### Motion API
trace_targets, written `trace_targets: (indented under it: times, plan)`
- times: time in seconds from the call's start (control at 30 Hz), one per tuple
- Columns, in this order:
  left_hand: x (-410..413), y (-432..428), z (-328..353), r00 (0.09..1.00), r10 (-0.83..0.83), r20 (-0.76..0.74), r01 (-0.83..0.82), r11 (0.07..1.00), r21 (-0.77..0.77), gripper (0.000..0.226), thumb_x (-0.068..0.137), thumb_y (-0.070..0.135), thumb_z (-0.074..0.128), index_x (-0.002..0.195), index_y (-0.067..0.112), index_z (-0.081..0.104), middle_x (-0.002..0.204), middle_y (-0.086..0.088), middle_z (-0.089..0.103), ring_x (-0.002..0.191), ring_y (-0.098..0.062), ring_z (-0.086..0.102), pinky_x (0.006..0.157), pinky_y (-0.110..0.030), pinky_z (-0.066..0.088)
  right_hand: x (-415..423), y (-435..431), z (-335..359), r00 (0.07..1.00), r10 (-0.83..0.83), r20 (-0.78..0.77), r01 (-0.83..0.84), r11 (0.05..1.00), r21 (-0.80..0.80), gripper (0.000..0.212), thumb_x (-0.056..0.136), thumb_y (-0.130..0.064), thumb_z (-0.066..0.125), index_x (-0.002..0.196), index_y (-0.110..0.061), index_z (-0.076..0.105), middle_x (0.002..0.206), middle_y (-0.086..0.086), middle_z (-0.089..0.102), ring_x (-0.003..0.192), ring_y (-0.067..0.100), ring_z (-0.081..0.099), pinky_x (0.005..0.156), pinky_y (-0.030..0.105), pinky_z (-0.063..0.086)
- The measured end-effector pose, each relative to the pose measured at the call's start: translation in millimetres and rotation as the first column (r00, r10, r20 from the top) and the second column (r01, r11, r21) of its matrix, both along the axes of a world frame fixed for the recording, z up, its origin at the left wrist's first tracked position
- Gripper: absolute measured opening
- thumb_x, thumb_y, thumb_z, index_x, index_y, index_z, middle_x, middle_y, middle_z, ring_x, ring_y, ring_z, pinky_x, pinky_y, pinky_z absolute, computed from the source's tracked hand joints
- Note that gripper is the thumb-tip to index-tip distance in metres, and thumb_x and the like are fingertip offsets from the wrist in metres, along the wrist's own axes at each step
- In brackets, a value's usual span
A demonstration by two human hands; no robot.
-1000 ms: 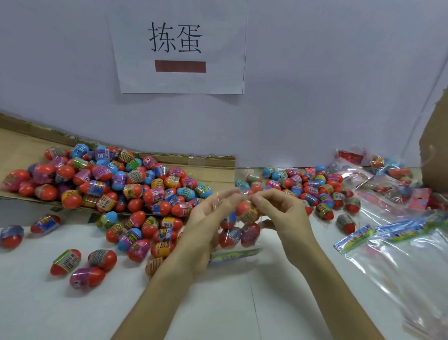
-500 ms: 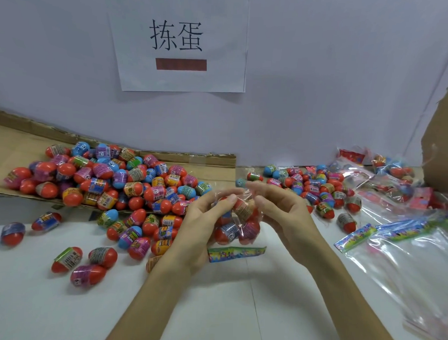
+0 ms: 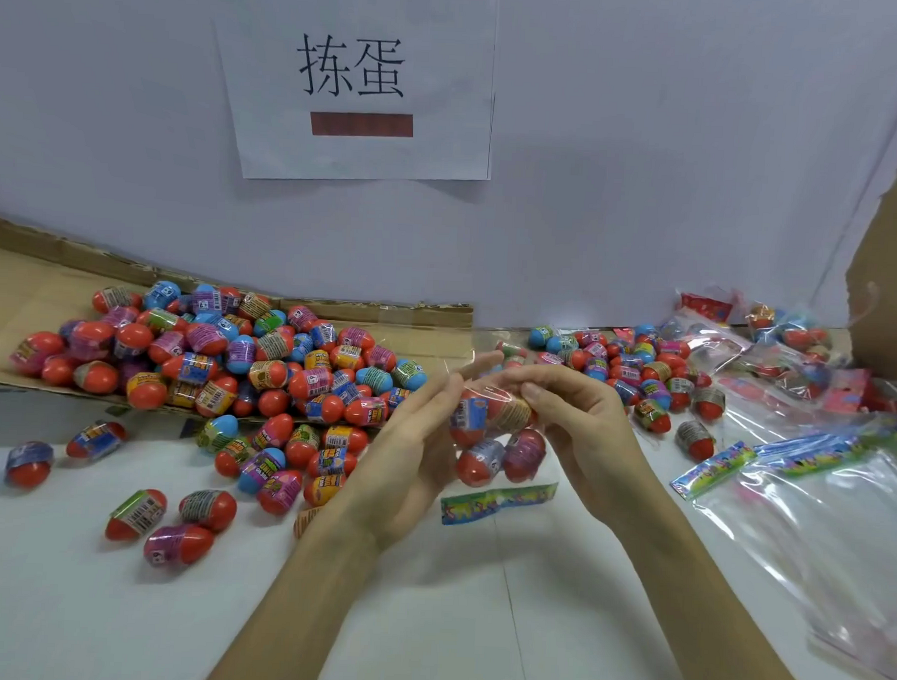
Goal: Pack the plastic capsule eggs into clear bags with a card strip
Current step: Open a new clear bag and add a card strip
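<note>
At the centre of the frame a small clear plastic bag hangs mouth-up above the white bench, holding a few red-bottomed plastic capsule eggs, mostly on end. The green printed card strip runs across its bottom, long axis near level and rising slightly to the right. The left hand lies with straight fingers against the bag's left side, the right hand curls over and pinches its top, and loose eggs are heaped at centre left on flattened brown cardboard.
</note>
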State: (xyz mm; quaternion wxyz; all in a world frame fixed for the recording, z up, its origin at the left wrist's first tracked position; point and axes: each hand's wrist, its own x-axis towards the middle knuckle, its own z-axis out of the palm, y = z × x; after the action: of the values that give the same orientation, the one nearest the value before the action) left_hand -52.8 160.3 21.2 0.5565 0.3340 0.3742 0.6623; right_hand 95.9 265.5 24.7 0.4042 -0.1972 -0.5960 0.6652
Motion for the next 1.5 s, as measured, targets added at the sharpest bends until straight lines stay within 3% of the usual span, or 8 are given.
trace_targets:
  times: [0.1,0.23,0.3,0.8,1.17,1.23,1.33,1.5]
  plan:
    - [0.4,4.3,-3.8,0.994,0.091,-0.069,-0.092,0.996,-0.016,0.040,0.092,0.041,0.070,0.131,0.031,0.069,0.128,-0.007,0.073,0.116,-0.025,0.071,0.086,-0.035,0.062,-0.3,-0.4,-1.1,0.999,-0.041,0.002,0.041,0.999,0.000,0.020,0.088,-0.010,0.064,0.092,-0.018,0.082,0.105,0.010,0.075,0.096,0.023,0.071,0.078,0.033,0.060]
    - [-6.8,8.2,-9.4,0.920,0.370,-0.125,-0.372,0.928,0.009,0.008,0.094,0.023,0.073,0.093,0.031,0.076,0.111,-0.011,0.078,0.090,-0.024,0.077,0.066,-0.031,0.061,0.1,0.0,-1.0,0.996,-0.087,0.030,0.087,0.996,0.007,0.026,0.095,-0.002,0.061,0.096,-0.018,0.081,0.105,0.006,0.076,0.090,0.016,0.071,0.074,0.026,0.059]
    - [-10.5,8.6,-10.2,0.895,0.403,-0.191,-0.402,0.914,0.045,0.025,0.098,0.016,0.067,0.082,0.034,0.076,0.108,-0.008,0.079,0.086,-0.020,0.076,0.065,-0.028,0.060,0.4,0.3,-1.5,0.995,-0.097,0.039,0.097,0.995,0.009,0.027,0.097,0.000,0.059,0.097,-0.018,0.080,0.106,0.005,0.077,0.092,0.017,0.072,0.075,0.025,0.059]
    - [0.4,11.3,-15.7,0.832,0.430,-0.349,-0.445,0.895,0.043,0.015,0.110,0.026,0.047,0.106,0.015,0.056,0.081,0.000,0.077,0.074,-0.014,0.076,0.056,-0.026,0.059,-4.6,5.4,-12.4,0.985,-0.130,0.110,0.147,0.976,-0.161,0.027,0.088,-0.024,0.072,0.112,-0.010,0.074,0.106,0.005,0.076,0.098,0.021,0.072,0.077,0.028,0.057]
    - [4.0,12.0,-13.7,0.950,0.291,-0.110,-0.300,0.951,-0.080,0.028,0.104,0.036,0.053,0.115,0.011,0.055,0.115,-0.019,0.075,0.108,-0.041,0.072,0.093,-0.062,0.056,-5.3,6.1,-15.9,0.979,-0.187,0.081,0.201,0.957,-0.211,0.015,0.089,-0.020,0.071,0.098,-0.009,0.076,0.089,0.007,0.074,0.085,0.018,0.072,0.071,0.028,0.059]
    - [4.3,11.7,-14.2,0.960,0.266,-0.086,-0.273,0.958,-0.082,0.038,0.096,0.041,0.060,0.119,0.010,0.057,0.116,-0.019,0.074,0.107,-0.040,0.072,0.091,-0.058,0.058,-5.1,7.0,-16.7,0.975,-0.200,0.096,0.215,0.957,-0.196,0.016,0.092,-0.019,0.070,0.102,-0.006,0.075,0.092,0.009,0.074,0.087,0.020,0.072,0.073,0.030,0.059]
    - [2.4,11.7,-15.4,0.942,0.306,-0.135,-0.312,0.950,-0.024,0.009,0.103,0.025,0.058,0.099,0.018,0.053,0.105,-0.013,0.077,0.097,-0.036,0.072,0.075,-0.043,0.057,-6.2,6.0,-16.7,0.973,-0.210,0.099,0.225,0.957,-0.182,0.013,0.093,-0.018,0.069,0.100,-0.009,0.076,0.092,0.009,0.074,0.088,0.020,0.072,0.072,0.027,0.059]
    - [2.7,10.9,-14.9,0.909,0.389,-0.150,-0.392,0.920,0.007,0.018,0.105,0.019,0.057,0.089,0.027,0.058,0.104,-0.023,0.073,0.093,-0.036,0.073,0.084,-0.054,0.056,-9.6,1.2,-15.3,0.983,-0.170,0.076,0.181,0.965,-0.189,0.008,0.093,-0.015,0.070,0.093,-0.015,0.078,0.096,0.009,0.076,0.088,0.019,0.074,0.071,0.024,0.058]
